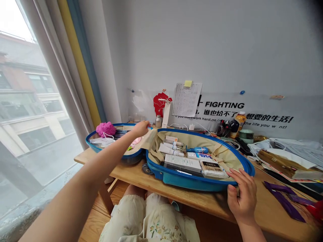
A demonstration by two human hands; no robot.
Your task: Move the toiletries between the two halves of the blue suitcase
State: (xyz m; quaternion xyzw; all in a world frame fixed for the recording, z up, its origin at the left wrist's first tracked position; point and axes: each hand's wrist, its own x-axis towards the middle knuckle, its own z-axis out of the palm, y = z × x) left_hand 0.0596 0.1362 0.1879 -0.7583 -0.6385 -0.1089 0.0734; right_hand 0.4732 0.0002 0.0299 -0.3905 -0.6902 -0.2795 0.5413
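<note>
As seen from the head camera, an open blue hard-shell suitcase [199, 181] lies on a pale wooden table [277, 215] between the two hands, its shells side by side. Its long axis runs left to right along the table's near edge, and a small wheel [147, 168] sits low at the join of the shells. The left hand [141, 128], on an arm stretched across the table, lies at the far end of that join, its fingers extended and close together beside the soft beige fabric lining [222, 148]; whether they grip the lining cannot be told. The right hand [242, 193] is at the near right of the case, its fingers spread and curved over the glossy blue rim without closing around anything. The right shell holds smooth white tubes [170, 150], a blue bottle [198, 150] and a box of cotton swabs [213, 169]; the left shell holds a pink mesh bath sponge [106, 129]
</note>
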